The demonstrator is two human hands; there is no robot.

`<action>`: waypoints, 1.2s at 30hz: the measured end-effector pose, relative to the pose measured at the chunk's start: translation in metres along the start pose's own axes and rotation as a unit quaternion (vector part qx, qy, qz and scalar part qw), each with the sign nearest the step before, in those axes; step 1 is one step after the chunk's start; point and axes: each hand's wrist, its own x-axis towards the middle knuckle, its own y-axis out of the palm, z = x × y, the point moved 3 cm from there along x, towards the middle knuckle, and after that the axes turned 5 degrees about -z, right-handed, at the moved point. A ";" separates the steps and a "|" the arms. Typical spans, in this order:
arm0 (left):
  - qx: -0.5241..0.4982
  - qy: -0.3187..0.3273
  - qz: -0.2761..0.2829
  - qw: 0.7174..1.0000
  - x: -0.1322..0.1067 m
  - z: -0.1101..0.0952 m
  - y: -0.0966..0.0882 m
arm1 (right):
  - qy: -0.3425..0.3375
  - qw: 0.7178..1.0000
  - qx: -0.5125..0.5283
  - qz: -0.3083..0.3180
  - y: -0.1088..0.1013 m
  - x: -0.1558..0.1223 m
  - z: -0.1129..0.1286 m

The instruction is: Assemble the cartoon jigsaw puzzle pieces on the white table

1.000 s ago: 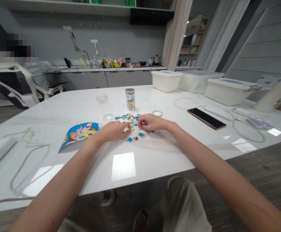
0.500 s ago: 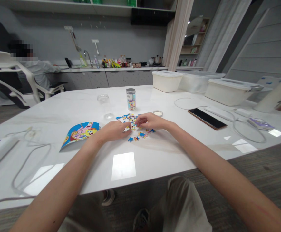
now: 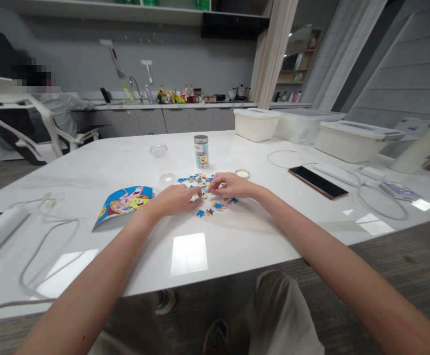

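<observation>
Small blue and yellow puzzle pieces [image 3: 200,181] lie scattered on the white table [image 3: 215,236]. My left hand [image 3: 176,199] rests at the near left of the pile, fingers pinched together on a small piece I can barely see. My right hand [image 3: 232,185] sits at the pile's right side, fingers curled and pinching over the pieces. The fingertips of both hands nearly meet. A colourful cartoon picture sheet [image 3: 124,203] lies curled to the left. A small cartoon-printed jar [image 3: 200,152] with a grey lid stands upright behind the pile.
A clear lid [image 3: 166,177], a clear cup [image 3: 158,150] and a small white dish [image 3: 242,173] lie near the pile. A phone [image 3: 317,182], cables and white bins [image 3: 351,140] sit to the right. A white device with cable [image 3: 0,228] lies left. A seated person [image 3: 57,111] is far left.
My right hand shifted slightly left over the pieces and its fingers closed toward my left fingertips. My left hand stayed nearly still.
</observation>
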 end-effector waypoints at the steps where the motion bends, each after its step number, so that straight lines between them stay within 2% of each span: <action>1: 0.000 0.001 -0.001 1.000 0.000 0.000 0.000 | 0.006 1.000 0.001 0.001 0.000 0.000 -0.001; 9: 0.002 0.001 0.001 1.000 0.000 0.000 0.001 | 0.054 0.998 0.026 0.008 0.002 0.000 -0.005; 14: 0.001 0.002 0.001 1.000 0.000 0.000 0.001 | 0.041 0.998 0.044 0.033 0.002 0.000 -0.001; 19: 0.000 0.004 -0.001 1.000 0.001 0.001 0.002 | 0.031 0.996 0.069 0.038 0.003 0.000 -0.001; 26: -0.001 0.004 -0.003 1.000 0.000 0.002 0.003 | 0.050 0.997 0.051 0.031 0.002 0.000 -0.001; 36: 0.001 -0.002 0.003 1.000 0.000 0.000 0.000 | 0.027 0.997 0.069 0.038 0.005 0.002 -0.008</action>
